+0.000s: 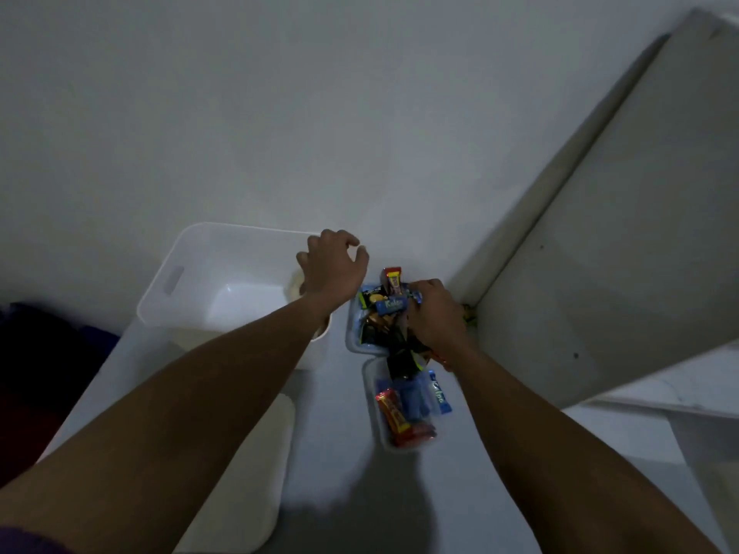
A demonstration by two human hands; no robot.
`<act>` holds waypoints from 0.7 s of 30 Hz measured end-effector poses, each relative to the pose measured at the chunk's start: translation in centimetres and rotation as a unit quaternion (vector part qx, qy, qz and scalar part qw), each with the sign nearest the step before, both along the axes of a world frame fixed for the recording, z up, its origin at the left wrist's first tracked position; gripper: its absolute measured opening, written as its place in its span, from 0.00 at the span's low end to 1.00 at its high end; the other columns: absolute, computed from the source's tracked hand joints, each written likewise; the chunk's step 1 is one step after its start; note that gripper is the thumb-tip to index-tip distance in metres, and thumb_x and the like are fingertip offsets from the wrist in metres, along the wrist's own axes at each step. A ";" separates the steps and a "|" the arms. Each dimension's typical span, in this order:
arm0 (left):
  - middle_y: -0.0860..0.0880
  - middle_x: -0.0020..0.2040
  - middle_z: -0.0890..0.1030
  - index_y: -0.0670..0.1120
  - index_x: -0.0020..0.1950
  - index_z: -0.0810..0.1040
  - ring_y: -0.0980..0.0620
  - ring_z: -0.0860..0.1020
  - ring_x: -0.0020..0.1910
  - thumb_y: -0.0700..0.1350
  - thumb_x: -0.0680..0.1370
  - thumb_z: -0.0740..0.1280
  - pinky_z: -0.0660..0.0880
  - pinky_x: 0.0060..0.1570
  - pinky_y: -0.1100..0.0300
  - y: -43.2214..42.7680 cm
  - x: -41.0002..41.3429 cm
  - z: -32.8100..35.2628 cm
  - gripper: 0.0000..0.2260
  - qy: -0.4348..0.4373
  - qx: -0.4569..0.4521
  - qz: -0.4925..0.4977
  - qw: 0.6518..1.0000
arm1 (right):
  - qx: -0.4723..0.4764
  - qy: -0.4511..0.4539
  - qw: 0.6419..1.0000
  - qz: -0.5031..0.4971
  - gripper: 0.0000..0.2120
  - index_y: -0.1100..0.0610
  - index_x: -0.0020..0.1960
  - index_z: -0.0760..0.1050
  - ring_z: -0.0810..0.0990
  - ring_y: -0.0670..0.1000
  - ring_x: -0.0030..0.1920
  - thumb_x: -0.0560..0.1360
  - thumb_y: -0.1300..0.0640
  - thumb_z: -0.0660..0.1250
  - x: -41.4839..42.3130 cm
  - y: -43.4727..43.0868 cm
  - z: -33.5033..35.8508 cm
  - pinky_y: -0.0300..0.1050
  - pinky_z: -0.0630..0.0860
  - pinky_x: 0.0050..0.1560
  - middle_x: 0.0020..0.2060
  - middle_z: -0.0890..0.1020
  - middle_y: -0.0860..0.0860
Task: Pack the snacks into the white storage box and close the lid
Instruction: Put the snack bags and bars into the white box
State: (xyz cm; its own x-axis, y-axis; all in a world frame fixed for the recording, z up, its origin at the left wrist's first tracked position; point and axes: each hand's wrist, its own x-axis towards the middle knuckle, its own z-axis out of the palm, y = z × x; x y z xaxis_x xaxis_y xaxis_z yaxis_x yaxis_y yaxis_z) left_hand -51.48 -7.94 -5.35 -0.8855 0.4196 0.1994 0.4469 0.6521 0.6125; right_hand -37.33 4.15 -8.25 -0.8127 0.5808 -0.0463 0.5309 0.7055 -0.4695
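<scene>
The white storage box (168,289) stands open at the back left of the table, its inside bare where I can see it. My left hand (334,261) hovers over the box's right rim with fingers loosely curled and nothing visible in them. My right hand (434,313) reaches into the far small tray (352,339) and grips a bunch of snack packets, among them a blue packet (390,305) and a red one (392,275). A second small tray (372,417) nearer me holds red bars (394,413) and blue packets (440,395). The white lid (248,473) lies flat at the front left.
The white table (332,465) runs toward me between my arms. A large pale panel (600,233) leans in at the right, close to the trays. Dark cloth (48,353) lies off the table's left edge. A plain wall fills the background.
</scene>
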 end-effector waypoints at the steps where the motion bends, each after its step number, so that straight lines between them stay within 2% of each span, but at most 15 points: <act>1: 0.49 0.55 0.78 0.52 0.53 0.79 0.45 0.71 0.59 0.54 0.77 0.62 0.65 0.56 0.48 0.6 0.9 0.0 0.10 0.035 -0.003 -0.016 0.999 | -0.007 0.001 1.000 0.001 0.16 0.55 0.66 0.74 0.76 0.61 0.60 0.79 0.54 0.60 0.8 0.6 -0.2 0.59 0.75 0.59 0.62 0.74 0.57; 3: 0.49 0.55 0.77 0.52 0.53 0.79 0.45 0.71 0.58 0.54 0.78 0.63 0.64 0.55 0.48 1.4 2.7 -0.2 0.10 0.079 -0.018 -0.047 0.996 | -0.026 -0.004 1.000 0.002 0.15 0.57 0.64 0.75 0.77 0.59 0.58 0.80 0.55 0.61 2.3 1.6 -0.5 0.55 0.77 0.57 0.60 0.76 0.58; 5: 0.49 0.53 0.78 0.51 0.53 0.79 0.45 0.72 0.57 0.54 0.77 0.63 0.66 0.54 0.48 2.2 4.6 -1.1 0.10 0.091 -0.037 -0.078 0.992 | -0.046 0.000 0.999 -0.002 0.12 0.58 0.58 0.79 0.79 0.58 0.53 0.79 0.57 0.61 3.6 2.3 -1.1 0.49 0.78 0.50 0.55 0.79 0.58; 7: 0.48 0.51 0.79 0.51 0.52 0.79 0.44 0.75 0.55 0.54 0.76 0.64 0.70 0.53 0.47 2.5 6.3 -2.3 0.10 0.080 -0.062 -0.094 0.990 | -0.077 0.000 0.997 -0.004 0.10 0.59 0.51 0.80 0.81 0.57 0.46 0.78 0.58 0.61 4.8 2.4 -1.6 0.45 0.75 0.42 0.47 0.82 0.58; 8: 0.47 0.51 0.79 0.51 0.52 0.80 0.43 0.76 0.54 0.55 0.75 0.64 0.72 0.52 0.47 2.4 7.1 -3.1 0.11 0.060 -0.076 -0.095 0.991 | -0.094 -0.010 0.996 -0.006 0.09 0.59 0.50 0.80 0.81 0.56 0.44 0.77 0.58 0.62 5.5 2.3 -2.4 0.45 0.75 0.41 0.45 0.83 0.57; 12: 0.46 0.50 0.79 0.47 0.54 0.81 0.47 0.80 0.48 0.53 0.75 0.69 0.73 0.42 0.59 0.6 10.8 -7.5 0.13 -0.076 -0.074 -0.055 0.993 | -0.185 -0.080 0.980 -0.002 0.12 0.51 0.51 0.80 0.83 0.51 0.42 0.71 0.50 0.62 7.9 2.3 -8.9 0.50 0.81 0.46 0.43 0.85 0.50; 13: 0.45 0.52 0.78 0.45 0.57 0.80 0.45 0.80 0.50 0.52 0.75 0.70 0.74 0.43 0.58 0.1 11.5 -8.8 0.15 -0.118 -0.086 -0.038 0.989 | -0.205 -0.093 0.974 -0.009 0.14 0.51 0.53 0.79 0.83 0.52 0.44 0.71 0.49 0.63 8.4 2.2 -10.4 0.51 0.81 0.48 0.44 0.85 0.50; 15: 0.41 0.60 0.76 0.43 0.64 0.75 0.41 0.76 0.60 0.52 0.73 0.71 0.74 0.54 0.54 -0.8 12.7 -10.9 0.23 -0.230 -0.095 0.012 0.969 | -0.229 -0.104 0.967 -0.033 0.15 0.55 0.56 0.78 0.83 0.56 0.50 0.73 0.50 0.65 9.5 1.2 -10.3 0.49 0.79 0.50 0.48 0.84 0.54; 17: 0.38 0.65 0.75 0.41 0.70 0.70 0.40 0.75 0.63 0.54 0.72 0.72 0.73 0.59 0.53 -1.2 13.7 -12.5 0.31 -0.325 -0.077 0.056 0.941 | -0.241 -0.112 0.962 -0.066 0.16 0.61 0.59 0.75 0.81 0.57 0.52 0.77 0.51 0.66 10.7 0.5 -9.6 0.43 0.74 0.47 0.52 0.81 0.56; 18: 0.38 0.65 0.75 0.40 0.71 0.68 0.40 0.76 0.62 0.55 0.72 0.71 0.74 0.58 0.52 -1.4 14.2 -13.0 0.33 -0.364 -0.066 0.071 0.926 | -0.254 -0.125 0.956 -0.079 0.17 0.62 0.59 0.73 0.80 0.56 0.50 0.77 0.51 0.66 11.1 0.4 -9.9 0.41 0.71 0.45 0.53 0.80 0.56; 21: 0.42 0.58 0.77 0.44 0.68 0.70 0.42 0.78 0.53 0.53 0.77 0.69 0.77 0.47 0.52 -1.4 15.4 -13.7 0.23 -0.473 0.013 0.124 0.872 | -0.277 -0.142 0.946 -0.089 0.16 0.64 0.58 0.73 0.75 0.49 0.40 0.76 0.54 0.69 11.4 0.6 -11.2 0.36 0.67 0.32 0.50 0.79 0.56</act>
